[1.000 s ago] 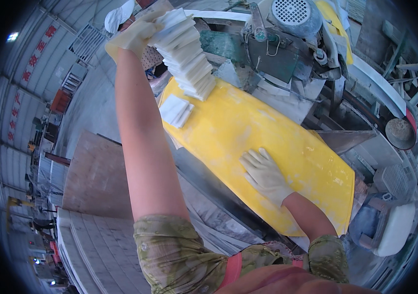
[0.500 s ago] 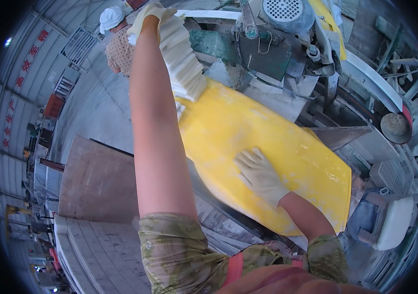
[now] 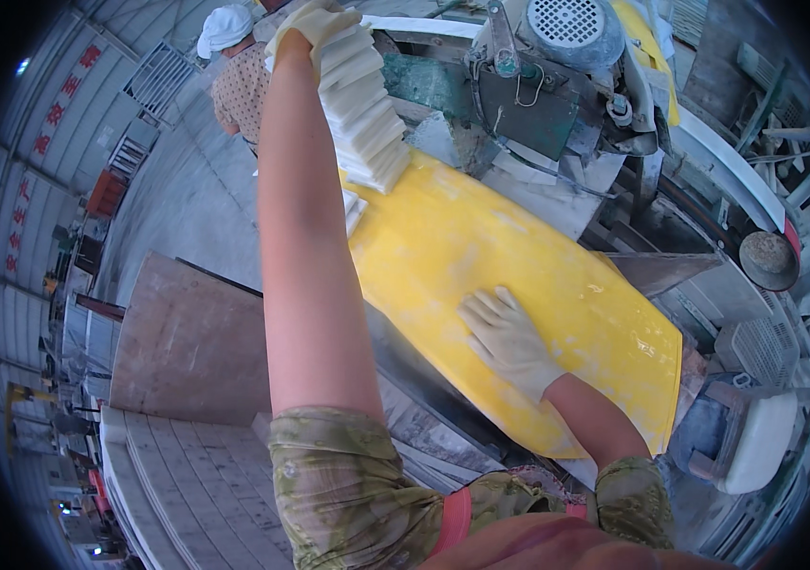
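Observation:
My left hand [image 3: 314,28], in a pale glove, reaches out to the far end of a stack of white slabs [image 3: 363,114]. Its fingers bend over the top of the slabs, and the fingertips are partly hidden, so I cannot tell whether they grip one. The stack leans on the far end of a smooth yellow cover [image 3: 443,228] smeared with white dust. On the near half of this cover lies my right hand [image 3: 511,344], also gloved, palm down with its fingers stretched out and nothing in it.
A machine with a motor [image 3: 566,28] stands beyond the yellow cover. A brown board [image 3: 191,347] and grey planks [image 3: 206,475] lie left. On the right are a white plastic jug [image 3: 756,442] and a round pan [image 3: 768,258]. Another person [image 3: 239,90] stands at the far left.
The whole view has shifted slightly. My left hand stays at the stack of white slabs, and my right hand stays flat on the yellow cover.

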Motion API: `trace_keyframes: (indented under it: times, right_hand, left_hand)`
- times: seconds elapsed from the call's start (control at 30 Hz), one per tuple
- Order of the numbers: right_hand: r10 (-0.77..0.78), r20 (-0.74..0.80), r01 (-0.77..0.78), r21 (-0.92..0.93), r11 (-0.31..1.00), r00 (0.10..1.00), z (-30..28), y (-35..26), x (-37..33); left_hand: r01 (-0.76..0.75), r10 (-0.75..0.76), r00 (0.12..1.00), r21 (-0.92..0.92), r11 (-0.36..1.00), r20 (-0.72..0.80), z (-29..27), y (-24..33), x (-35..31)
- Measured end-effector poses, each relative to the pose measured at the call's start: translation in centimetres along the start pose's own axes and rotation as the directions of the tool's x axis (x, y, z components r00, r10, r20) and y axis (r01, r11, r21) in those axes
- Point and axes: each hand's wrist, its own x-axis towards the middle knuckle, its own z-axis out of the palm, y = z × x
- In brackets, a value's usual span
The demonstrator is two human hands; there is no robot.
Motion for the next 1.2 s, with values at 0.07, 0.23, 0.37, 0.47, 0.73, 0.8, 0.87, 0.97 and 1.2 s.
trace_keyframes:
  times: [0.07, 0.23, 0.37, 0.47, 0.73, 0.8, 0.87, 0.97, 1.2]
  right_hand:
    - [-0.006, -0.008, 0.005, -0.038, 0.999, 1.000, 0.2, 0.2, -0.1]
    - [-0.003, -0.042, 0.002, -0.020, 1.000, 0.999, 0.7, 0.4, -0.3]
    - [0.007, -0.056, -0.006, 0.008, 1.000, 0.998, 0.5, 0.2, -0.2]
    - [-0.010, -0.003, 0.010, 0.030, 1.000, 1.000, 0.0, 0.1, -0.1]
    - [0.004, -0.038, -0.003, 0.015, 1.000, 0.999, 0.4, 0.2, -0.3]
    - [0.002, -0.037, -0.001, 0.010, 1.000, 0.999, 0.6, 0.3, -0.3]
    - [0.012, -0.004, -0.012, 0.012, 1.000, 1.000, 0.6, 0.5, -0.2]
    - [0.017, -0.013, -0.016, 0.027, 1.000, 1.000, 0.5, 0.4, -0.2]
    - [0.021, -0.027, -0.021, 0.034, 0.999, 0.999, 0.3, 0.0, 0.0]
  left_hand:
    - [0.069, -0.067, 0.996, 0.023, 0.997, -0.059, 0.1, 1.4, -0.7]
    - [0.300, -0.286, 0.939, 0.052, 0.952, -0.190, 0.2, 4.7, -2.5]
    - [0.255, -0.273, 0.951, -0.130, 0.958, -0.146, 0.6, 3.7, -2.5]
    - [0.020, -0.024, 0.999, -0.122, 0.992, -0.027, 0.1, 1.3, -1.2]
    - [-0.093, 0.098, 0.993, -0.087, 0.992, 0.059, -1.0, -0.9, -0.7]
    - [-0.101, 0.106, 0.993, -0.086, 0.991, 0.055, -1.3, -0.9, -0.9]
    - [-0.114, 0.118, 0.992, -0.079, 0.990, 0.051, -1.4, -0.9, -1.0]
    - [-0.128, 0.131, 0.990, -0.069, 0.989, 0.044, -1.6, -1.4, -1.2]
    - [-0.176, 0.176, 0.984, -0.008, 0.984, 0.019, -1.8, -1.8, -1.8]
